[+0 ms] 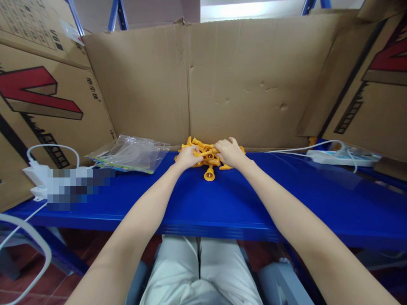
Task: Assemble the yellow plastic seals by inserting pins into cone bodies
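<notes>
A pile of orange-yellow plastic toy trumpets (210, 156) lies on the blue tabletop in front of me, against the cardboard. One toy trumpet (209, 174) at the front of the pile points its round bell towards me. My left hand (187, 157) is at the pile's left side, its thumb and fingers closed on a toy trumpet. From the right, my right hand (231, 152) reaches over the pile with its fingers curled down onto another trumpet and the little finger raised. Both hands partly hide the pieces under them.
A clear plastic bag (136, 153) lies left of the pile. White chargers and cables (40, 174) are at the far left, partly pixelated. On the right rests a white power strip (341, 158) with a cable. Cardboard (254, 80) walls off the blue table (216, 207) at the back and sides.
</notes>
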The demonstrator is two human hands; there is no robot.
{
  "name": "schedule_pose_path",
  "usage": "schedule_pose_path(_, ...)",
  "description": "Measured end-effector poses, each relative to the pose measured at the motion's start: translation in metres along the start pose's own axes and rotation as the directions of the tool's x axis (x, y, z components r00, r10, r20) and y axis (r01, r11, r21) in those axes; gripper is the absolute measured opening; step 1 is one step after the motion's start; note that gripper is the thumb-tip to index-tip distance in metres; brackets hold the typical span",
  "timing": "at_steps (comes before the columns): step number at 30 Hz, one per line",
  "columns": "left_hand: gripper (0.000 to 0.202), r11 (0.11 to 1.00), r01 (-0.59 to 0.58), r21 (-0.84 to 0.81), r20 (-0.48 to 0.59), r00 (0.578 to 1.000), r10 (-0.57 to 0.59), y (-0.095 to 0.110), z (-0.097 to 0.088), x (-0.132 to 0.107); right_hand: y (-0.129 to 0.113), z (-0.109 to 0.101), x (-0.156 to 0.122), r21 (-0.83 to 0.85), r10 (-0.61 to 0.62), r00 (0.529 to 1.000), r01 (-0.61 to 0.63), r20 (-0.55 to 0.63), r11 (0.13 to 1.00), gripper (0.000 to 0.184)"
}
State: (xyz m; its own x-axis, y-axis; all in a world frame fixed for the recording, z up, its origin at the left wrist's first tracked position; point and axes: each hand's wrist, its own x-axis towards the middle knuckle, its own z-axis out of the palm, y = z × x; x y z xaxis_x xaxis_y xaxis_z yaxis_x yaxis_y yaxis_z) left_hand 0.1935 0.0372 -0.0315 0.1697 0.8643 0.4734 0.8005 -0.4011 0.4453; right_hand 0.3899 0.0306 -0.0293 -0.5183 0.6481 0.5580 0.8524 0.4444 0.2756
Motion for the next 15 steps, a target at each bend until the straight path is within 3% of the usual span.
schedule_pose_path(9, 0.022, 0.998, 0.025, 0.061, -0.020, 1.000, -0.024, 0.015, -0.005, -0.005, 0.010, -0.006, -0.001, -0.066, 0.011, 0.979, -0.025, -0.204, 0.997, 0.028)
schedule_pose_path(12, 0.012, 0.997, 0.038, -0.073, 0.060, 0.998, -0.033, 0.017, -0.002, -0.003, 0.013, -0.006, 0.001, -0.093, -0.001, 0.969, -0.023, -0.247, 0.995, 0.031)
schedule_pose_path(15, 0.013, 0.935, 0.174, -0.310, 0.229, 0.968, -0.104, 0.022, -0.003, -0.003, 0.019, -0.006, 0.006, -0.108, -0.007, 0.951, -0.027, -0.308, 0.994, 0.033)
